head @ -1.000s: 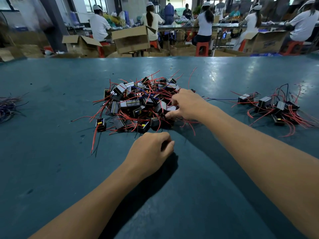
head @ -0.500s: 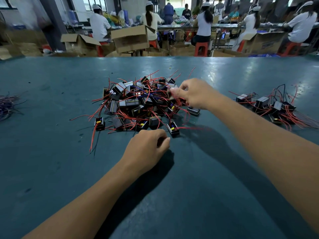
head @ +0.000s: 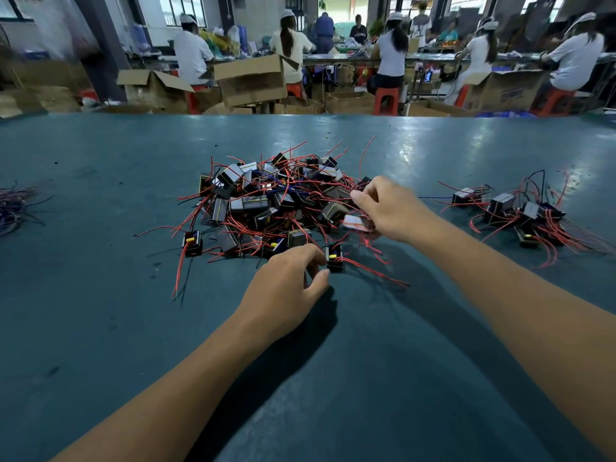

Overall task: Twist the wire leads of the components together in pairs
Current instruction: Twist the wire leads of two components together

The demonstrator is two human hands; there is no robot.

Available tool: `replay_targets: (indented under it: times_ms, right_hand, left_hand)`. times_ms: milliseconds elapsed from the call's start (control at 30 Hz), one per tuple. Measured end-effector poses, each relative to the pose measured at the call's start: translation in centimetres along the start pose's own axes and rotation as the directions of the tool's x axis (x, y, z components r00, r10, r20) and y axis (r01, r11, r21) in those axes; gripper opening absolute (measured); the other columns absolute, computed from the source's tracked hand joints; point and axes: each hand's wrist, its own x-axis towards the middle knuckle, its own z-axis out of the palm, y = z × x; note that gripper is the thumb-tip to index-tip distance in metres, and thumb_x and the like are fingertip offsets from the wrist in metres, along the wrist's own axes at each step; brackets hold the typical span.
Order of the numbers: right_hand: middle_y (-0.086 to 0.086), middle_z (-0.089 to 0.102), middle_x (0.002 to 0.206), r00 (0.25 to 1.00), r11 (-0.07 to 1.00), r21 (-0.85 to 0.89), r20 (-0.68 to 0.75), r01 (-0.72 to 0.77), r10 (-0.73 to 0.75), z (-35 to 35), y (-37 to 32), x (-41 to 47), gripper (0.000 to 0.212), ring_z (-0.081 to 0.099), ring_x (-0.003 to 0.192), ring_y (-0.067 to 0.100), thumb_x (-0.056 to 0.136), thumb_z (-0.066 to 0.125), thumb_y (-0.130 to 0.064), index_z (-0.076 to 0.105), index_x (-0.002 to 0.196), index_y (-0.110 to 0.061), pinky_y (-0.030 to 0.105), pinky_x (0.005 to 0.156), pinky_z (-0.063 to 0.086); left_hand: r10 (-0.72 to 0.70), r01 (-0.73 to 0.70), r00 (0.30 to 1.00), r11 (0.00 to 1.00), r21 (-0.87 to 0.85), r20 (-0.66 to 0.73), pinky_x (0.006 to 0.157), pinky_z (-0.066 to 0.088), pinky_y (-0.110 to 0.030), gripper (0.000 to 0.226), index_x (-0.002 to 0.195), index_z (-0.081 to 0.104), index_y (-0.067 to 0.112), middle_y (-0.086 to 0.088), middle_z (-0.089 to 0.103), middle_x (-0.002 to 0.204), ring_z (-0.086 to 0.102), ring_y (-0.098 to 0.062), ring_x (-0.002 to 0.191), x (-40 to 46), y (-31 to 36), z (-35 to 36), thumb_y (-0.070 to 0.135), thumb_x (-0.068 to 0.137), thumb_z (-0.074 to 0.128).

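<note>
The component (head: pixel 356 223) was in the right hand (head: pixel 388 208), pinched at the pile's (head: pixel 263 201) right edge, too blurred to see much. Looked light and hard-bodied, with thin springy red leads likely to snag, so I'd hold the body, not the wires. Left hand (head: pixel 286 288), fingers loosely curled, held nothing, just beside a loose component (head: pixel 334 257) at the pile's near edge. Smaller pile (head: pixel 520 211) sat well right on the table (head: pixel 100 295).

SURFACE: worn teal-green tabletop (head: pixel 433 378) | CENTRE: big heap of small black box components with red wire leads (head: pixel 266 201) | RIGHT EDGE: smaller cluster of the same black components (head: pixel 520 211) | LEFT EDGE: bundle of loose purple wires (head: pixel 15 205)
</note>
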Motion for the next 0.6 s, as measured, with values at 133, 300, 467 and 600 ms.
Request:
replay_targets:
  times_ms: [133,300,467,600]
  right_hand:
    - [0.005,0.064,0.095,0.995,0.991,-0.099,-0.039,0.088,-0.092,0.0,0.5,-0.3,0.024,0.060,0.089,0.023,0.096,0.060,-0.037,0.061,0.096,-0.013,0.032,0.074,0.044]
    - [0.001,0.065,0.090,0.983,0.985,-0.072,-0.078,0.159,-0.165,-0.5,-0.8,-0.5,0.017,0.061,0.087,0.021,0.094,0.063,-0.032,0.065,0.093,-0.015,0.028,0.074,0.043]
    - [0.001,0.062,0.092,0.984,0.933,-0.343,-0.100,0.106,-0.148,-0.5,-2.4,-1.2,0.036,0.057,0.088,0.023,0.084,0.067,-0.056,0.057,0.090,-0.021,0.035,0.073,0.047]
    - [-0.001,0.064,0.108,0.986,0.881,-0.451,0.144,0.143,-0.086,0.0,-2.6,-1.8,0.050,0.058,0.097,0.024,0.081,0.071,-0.053,0.052,0.118,-0.024,0.040,0.083,0.052]
  left_hand:
    - [0.000,0.000,1.000,1.000,-0.010,-0.004,0.073,0.053,-0.037,0.009,0.102,0.064,0.025,0.015,0.062,0.088,0.057,-0.004,0.077,0.0,-0.1,-0.2,0.032,0.097,0.060]
    - [-0.014,0.014,1.000,1.000,0.024,0.001,0.073,0.053,-0.037,0.007,0.098,0.063,0.027,0.016,0.061,0.085,0.057,-0.003,0.077,0.0,-0.2,-0.1,0.032,0.098,0.059]
    - [-0.031,0.031,0.999,0.999,0.036,-0.007,0.073,0.053,-0.037,0.008,0.098,0.062,0.029,0.017,0.062,0.086,0.056,-0.002,0.078,0.0,-0.3,-0.3,0.035,0.098,0.057]
    - [-0.033,0.033,0.999,0.998,0.047,0.000,0.072,0.053,-0.035,0.010,0.099,0.063,0.027,0.016,0.062,0.086,0.056,-0.002,0.077,0.1,-0.2,-0.4,0.035,0.098,0.057]
